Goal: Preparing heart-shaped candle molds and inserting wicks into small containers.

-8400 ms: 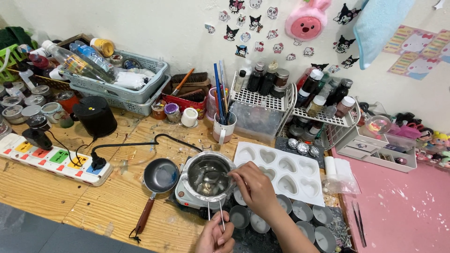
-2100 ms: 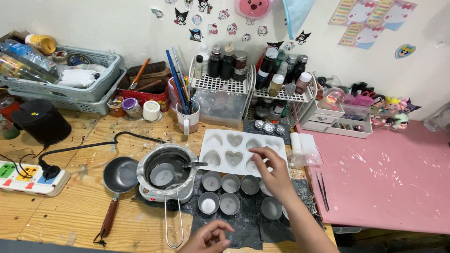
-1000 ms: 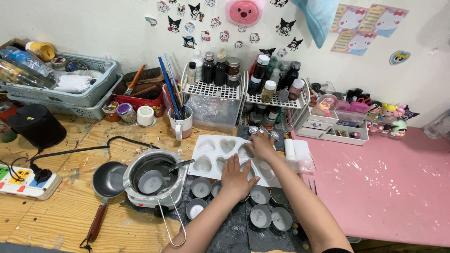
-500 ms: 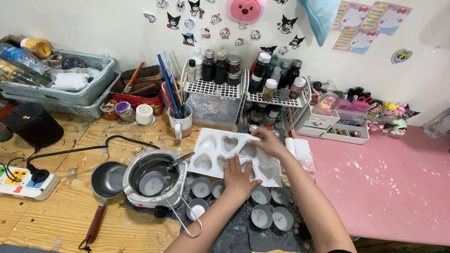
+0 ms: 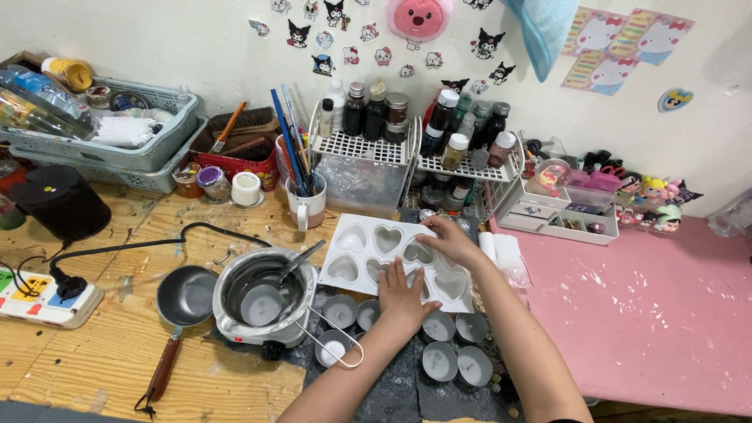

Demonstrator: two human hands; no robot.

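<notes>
A white mould tray with heart-shaped hollows (image 5: 362, 252) lies on the wooden table, right of a steel melting pot (image 5: 265, 294) on a small hot plate. My left hand (image 5: 402, 294) rests flat on the tray's near edge. My right hand (image 5: 445, 238) grips the tray's far right part. Several small round metal cups (image 5: 439, 360) stand on a dark mat (image 5: 395, 392) just in front of the tray. A wire handle (image 5: 337, 345) juts out from the pot toward me.
A small pan with a wooden handle (image 5: 185, 298) sits left of the pot. A power strip (image 5: 43, 294), a black pot (image 5: 61, 204), baskets (image 5: 117, 153), a mug of brushes (image 5: 305, 205) and bottle racks (image 5: 423, 153) line the back. A pink surface (image 5: 642, 305) lies to the right.
Both hands came onto the heart mould and stay on it. The tray has shifted slightly. The wire handle at the pot has swung to the right.
</notes>
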